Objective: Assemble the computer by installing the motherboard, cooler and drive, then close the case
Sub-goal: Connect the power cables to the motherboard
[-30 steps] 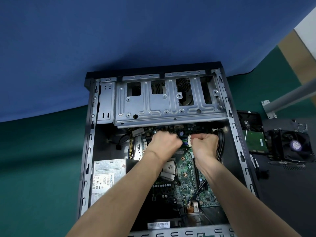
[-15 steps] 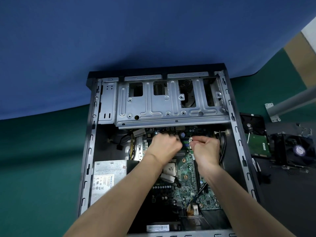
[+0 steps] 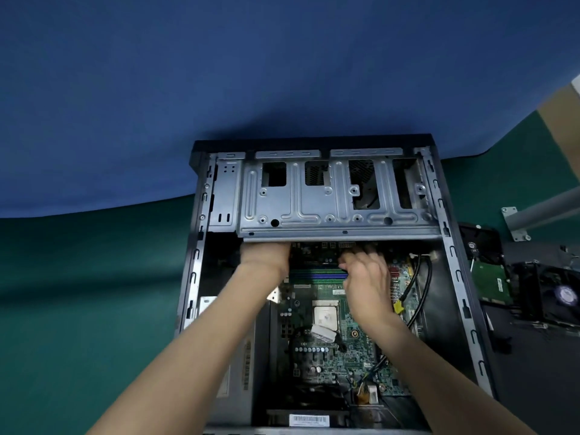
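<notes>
The open black computer case (image 3: 452,277) lies flat, and the green motherboard (image 3: 317,350) sits inside it with its bare processor (image 3: 326,315) showing. My left hand (image 3: 265,257) reaches under the front edge of the silver drive cage (image 3: 314,208), which hides its fingers. At the board's far edge my right hand (image 3: 365,277) rests just past the blue memory slots (image 3: 317,274); its fingers bend down and are blurred, tips hidden. The hard drive (image 3: 489,277) and the black cooler fan (image 3: 552,293) lie outside the case on the right.
Black cables (image 3: 423,287) loop along the right inner wall of the case. Part of the silver power supply (image 3: 207,309) shows beside my left forearm. A grey metal bracket (image 3: 514,221) stands at the far right. Green cloth covers the table, with a blue backdrop behind.
My left hand has moved left and further in, under the drive cage. My right hand has shifted left to the middle of the board's far edge. The view has drawn closer.
</notes>
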A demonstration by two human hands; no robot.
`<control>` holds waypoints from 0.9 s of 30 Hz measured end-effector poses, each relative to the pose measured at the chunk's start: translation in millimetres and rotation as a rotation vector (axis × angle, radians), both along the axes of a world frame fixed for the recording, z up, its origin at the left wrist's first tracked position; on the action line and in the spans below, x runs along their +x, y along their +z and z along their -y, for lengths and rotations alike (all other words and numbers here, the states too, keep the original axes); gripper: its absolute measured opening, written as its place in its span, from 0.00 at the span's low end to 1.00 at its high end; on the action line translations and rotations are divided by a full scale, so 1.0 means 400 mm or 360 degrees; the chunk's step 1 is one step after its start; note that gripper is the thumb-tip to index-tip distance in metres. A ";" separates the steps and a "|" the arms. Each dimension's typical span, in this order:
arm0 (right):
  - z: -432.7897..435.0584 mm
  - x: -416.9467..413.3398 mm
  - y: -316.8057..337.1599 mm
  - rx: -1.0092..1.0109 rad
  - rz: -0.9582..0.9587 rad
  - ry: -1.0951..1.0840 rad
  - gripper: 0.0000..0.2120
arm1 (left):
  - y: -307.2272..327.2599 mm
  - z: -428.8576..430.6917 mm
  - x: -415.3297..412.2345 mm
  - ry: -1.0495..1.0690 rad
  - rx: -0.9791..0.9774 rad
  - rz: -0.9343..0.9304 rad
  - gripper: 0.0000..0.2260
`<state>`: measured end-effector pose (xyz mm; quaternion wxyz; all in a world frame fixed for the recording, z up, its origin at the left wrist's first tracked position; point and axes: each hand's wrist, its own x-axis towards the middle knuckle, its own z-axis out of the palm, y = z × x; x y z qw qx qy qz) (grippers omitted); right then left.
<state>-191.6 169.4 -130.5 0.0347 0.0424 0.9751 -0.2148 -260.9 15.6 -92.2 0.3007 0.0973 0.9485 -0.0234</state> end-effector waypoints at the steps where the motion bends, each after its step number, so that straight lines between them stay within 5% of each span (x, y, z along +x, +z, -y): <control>1: -0.003 0.002 -0.002 0.0060 -0.0059 0.0056 0.22 | -0.004 0.011 -0.002 0.0075 0.0046 0.0104 0.19; 5: -0.018 0.004 -0.002 0.0394 -0.0250 0.0301 0.27 | -0.027 0.032 -0.010 0.0258 0.0240 0.0436 0.19; 11: -0.027 0.004 -0.009 0.0488 -0.0252 0.0488 0.26 | -0.071 0.049 -0.021 0.0659 0.0555 0.0819 0.13; 21: -0.023 -0.008 -0.039 0.0411 -0.0413 0.0524 0.16 | -0.091 0.041 -0.016 0.0724 0.0691 0.0733 0.07; 27: -0.012 -0.019 -0.057 0.0361 -0.0586 0.0537 0.09 | -0.083 0.045 -0.013 0.0563 0.0662 0.0669 0.11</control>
